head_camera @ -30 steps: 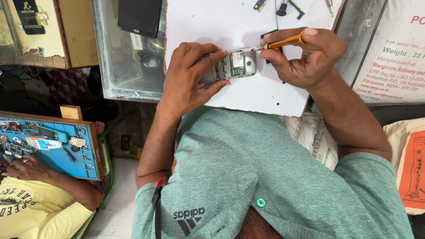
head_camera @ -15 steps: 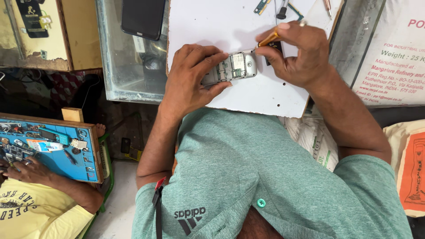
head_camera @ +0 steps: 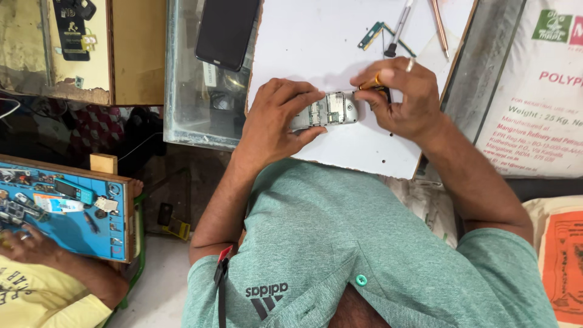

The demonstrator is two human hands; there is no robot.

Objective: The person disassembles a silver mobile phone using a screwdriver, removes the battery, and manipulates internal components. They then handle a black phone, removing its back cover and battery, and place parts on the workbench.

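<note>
White board (head_camera: pixel 340 48) covers the desk where the work sits, its near edge running just past both wrists and its right edge slanting beside a grey strip and a printed sack (head_camera: pixel 534 91). On it the left hand (head_camera: pixel 276 124) is clenched around the left end of a small silver phone with its back off (head_camera: pixel 331 109), the circuit board showing. The right hand (head_camera: pixel 404 97) touches the phone's right end and is closed around an orange-handled screwdriver (head_camera: pixel 371 85), of which only a short piece shows between the fingers. The phone lies in the middle of the board, near the person's chest.

Open room on the board lies mostly far and left of the hands, a bare white stretch up to the far edge. Far and right of the hands lie a small green circuit strip (head_camera: pixel 370 35), a silver tool (head_camera: pixel 398 27) and a copper-coloured rod (head_camera: pixel 439 25), close together (the silver tool's tip comes just beside the right hand's knuckles).

Left of the board stands a glass case (head_camera: pixel 182 103), with a dark smartphone (head_camera: pixel 226 31) lying on its top; what is inside is hard to make out. Lower left, well apart, a blue tray with a wooden rim (head_camera: pixel 73 209) holds small phone parts, and another person's hand (head_camera: pixel 27 246) rests at its near edge.
</note>
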